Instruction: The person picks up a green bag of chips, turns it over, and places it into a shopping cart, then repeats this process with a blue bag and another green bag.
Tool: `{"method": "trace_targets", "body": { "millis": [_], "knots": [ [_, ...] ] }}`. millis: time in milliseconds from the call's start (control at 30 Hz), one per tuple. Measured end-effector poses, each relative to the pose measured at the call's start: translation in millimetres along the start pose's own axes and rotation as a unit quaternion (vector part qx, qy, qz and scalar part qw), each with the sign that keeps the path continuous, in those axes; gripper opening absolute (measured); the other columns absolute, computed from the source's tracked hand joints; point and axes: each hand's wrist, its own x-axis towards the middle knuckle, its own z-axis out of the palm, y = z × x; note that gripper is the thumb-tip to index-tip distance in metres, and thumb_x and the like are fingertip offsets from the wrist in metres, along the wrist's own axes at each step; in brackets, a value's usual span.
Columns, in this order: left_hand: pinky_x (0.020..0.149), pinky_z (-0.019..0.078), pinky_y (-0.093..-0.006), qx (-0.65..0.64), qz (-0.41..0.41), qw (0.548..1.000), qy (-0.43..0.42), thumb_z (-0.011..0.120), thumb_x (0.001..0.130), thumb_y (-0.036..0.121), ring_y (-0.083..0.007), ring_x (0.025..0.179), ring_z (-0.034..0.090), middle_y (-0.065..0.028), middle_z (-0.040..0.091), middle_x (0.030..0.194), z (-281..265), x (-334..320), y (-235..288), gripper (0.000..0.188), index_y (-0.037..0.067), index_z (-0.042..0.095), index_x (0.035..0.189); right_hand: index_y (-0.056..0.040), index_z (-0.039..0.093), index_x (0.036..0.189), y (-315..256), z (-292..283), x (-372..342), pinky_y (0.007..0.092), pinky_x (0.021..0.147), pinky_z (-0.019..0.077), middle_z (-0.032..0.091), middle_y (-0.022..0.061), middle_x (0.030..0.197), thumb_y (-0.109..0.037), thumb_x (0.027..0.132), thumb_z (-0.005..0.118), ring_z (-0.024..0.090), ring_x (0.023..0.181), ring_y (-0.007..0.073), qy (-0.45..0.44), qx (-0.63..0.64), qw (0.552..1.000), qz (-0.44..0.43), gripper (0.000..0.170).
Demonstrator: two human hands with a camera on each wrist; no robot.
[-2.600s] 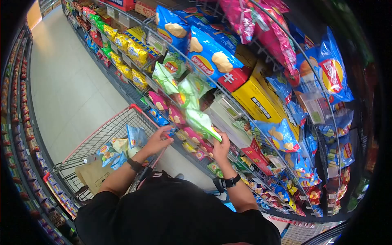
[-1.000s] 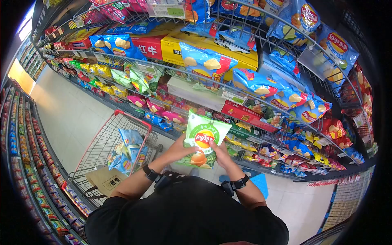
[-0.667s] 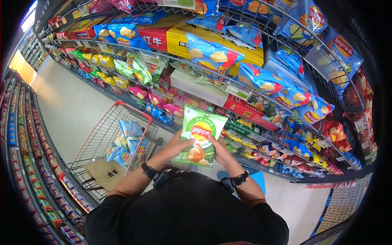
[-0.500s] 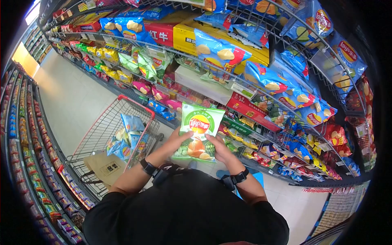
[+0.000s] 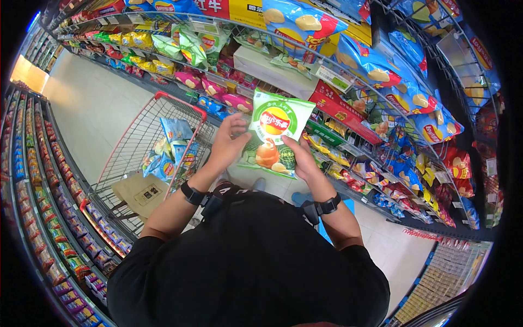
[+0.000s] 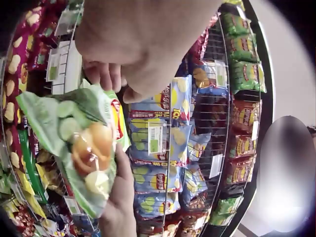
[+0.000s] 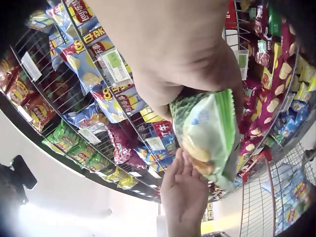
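Note:
A green-and-white bag of Lay's potato chips [image 5: 279, 125] is upright in front of the person's chest, its printed front facing the head camera. My right hand [image 5: 303, 159] grips its right side, thumb across the front and the other fingers behind. Beside the bag's left edge is my left hand [image 5: 231, 143], its fingers loosely bent and holding nothing. From the right wrist, the left palm [image 7: 185, 197] shows open close to the chip bag [image 7: 200, 131]. The left wrist view has the right hand [image 6: 118, 210] supporting the bag's side.
A shopping cart [image 5: 205, 115] with red rims stands at the left, carrying blue chip bags [image 5: 177, 132] and a brown paper bag [image 5: 143, 196]. Wire shelves of snacks [image 5: 332, 76] run across the front, with a white box [image 5: 267, 68] jutting out. Another snack shelf [image 5: 41, 212] lines the left.
The green chip bag came from beside the shelf into both hands, face toward the head. Since half a second ago it has risen and the left hand has let go of its left side.

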Motion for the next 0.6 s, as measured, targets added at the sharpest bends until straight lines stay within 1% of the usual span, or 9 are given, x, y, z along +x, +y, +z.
{"method": "trace_targets", "body": {
  "millis": [33,67,167,200,300,333,433,467,600],
  "knots": [
    [0.084,0.0467,-0.0265,0.040,0.031,0.999,-0.015,0.065,0.085,0.006,-0.0129,0.092,0.056,-0.0078,0.056,0.113,-3.4,1.7,2.7,0.050,0.004,0.044,0.131,0.0027,0.040,0.132,1.5,-1.4,1.4,0.0325,0.095,0.0467,0.054,0.0154,0.126,-0.018,0.087,0.068,0.056,0.112,0.0216,0.022,-0.034,0.999,-0.026,0.057],
    [0.086,0.0463,-0.0274,0.063,-0.022,0.994,-0.084,0.065,0.085,0.005,-0.0142,0.099,0.056,-0.0082,0.053,0.118,-6.2,3.0,4.1,0.050,0.004,0.045,0.131,0.0029,0.038,0.134,2.9,-1.8,1.6,0.0324,0.096,0.0433,0.053,0.0141,0.126,-0.016,0.085,0.070,0.053,0.114,0.0207,0.037,-0.062,0.996,-0.048,0.062],
    [0.087,0.0462,-0.0293,0.050,-0.028,0.989,-0.139,0.066,0.086,0.009,-0.0164,0.106,0.055,-0.0081,0.051,0.121,10.5,-3.1,15.0,0.052,0.004,0.044,0.133,0.0022,0.038,0.134,3.0,6.6,-2.1,0.0329,0.097,0.0420,0.053,0.0143,0.126,-0.016,0.084,0.070,0.052,0.115,0.0214,0.045,-0.166,0.976,-0.132,0.062],
    [0.091,0.0459,-0.0370,0.068,-0.027,0.989,-0.128,0.070,0.084,0.019,-0.0213,0.114,0.053,-0.0117,0.051,0.123,12.6,-2.7,13.9,0.068,0.006,0.035,0.140,0.0003,0.036,0.137,5.0,6.8,-1.2,0.0338,0.098,0.0415,0.052,0.0129,0.126,-0.016,0.084,0.070,0.051,0.116,0.0207,0.054,-0.210,0.968,-0.125,0.064],
    [0.097,0.0429,-0.0405,0.004,-0.021,0.998,-0.052,0.073,0.081,0.020,-0.0221,0.116,0.050,-0.0134,0.049,0.126,19.1,-3.5,10.1,0.080,0.004,0.025,0.143,-0.0024,0.035,0.140,7.1,12.5,-5.8,0.0358,0.098,0.0417,0.052,0.0105,0.127,-0.019,0.086,0.068,0.051,0.117,0.0206,-0.033,-0.161,0.972,-0.166,0.065],
    [0.095,0.0448,-0.0366,0.035,0.036,0.997,-0.055,0.075,0.079,0.018,-0.0211,0.118,0.050,-0.0145,0.049,0.128,15.4,2.2,8.1,0.087,0.003,0.018,0.143,-0.0048,0.039,0.139,5.6,14.5,-11.2,0.0346,0.094,0.0446,0.053,0.0079,0.128,-0.014,0.087,0.067,0.051,0.117,0.0190,-0.045,-0.191,0.964,-0.180,0.060],
    [0.090,0.0480,-0.0315,-0.064,-0.075,0.994,-0.043,0.069,0.082,0.010,-0.0181,0.112,0.055,-0.0113,0.056,0.122,3.0,-0.2,4.4,0.058,0.000,0.041,0.132,-0.0035,0.044,0.135,-14.0,23.4,-26.9,0.0324,0.094,0.0448,0.050,0.0085,0.131,-0.005,0.089,0.061,0.052,0.116,0.0168,-0.157,-0.205,0.959,-0.116,0.050],
    [0.091,0.0480,-0.0318,-0.086,-0.092,0.991,-0.045,0.068,0.083,0.009,-0.0181,0.111,0.056,-0.0109,0.057,0.121,1.8,-0.2,4.2,0.055,-0.001,0.043,0.130,-0.0034,0.049,0.129,-14.7,20.3,-25.6,0.0312,0.092,0.0456,0.052,0.0081,0.130,-0.001,0.088,0.060,0.052,0.115,0.0169,-0.145,-0.211,0.958,-0.127,0.043],
    [0.091,0.0482,-0.0329,-0.189,-0.146,0.970,-0.051,0.067,0.084,0.009,-0.0188,0.109,0.058,-0.0104,0.058,0.119,2.8,-6.5,7.3,0.049,-0.001,0.046,0.128,-0.0014,0.044,0.131,-9.6,5.5,-9.9,0.0327,0.095,0.0444,0.052,0.0108,0.128,-0.005,0.087,0.064,0.049,0.121,0.0183,0.009,-0.251,0.931,-0.265,0.048]
  ]
}}
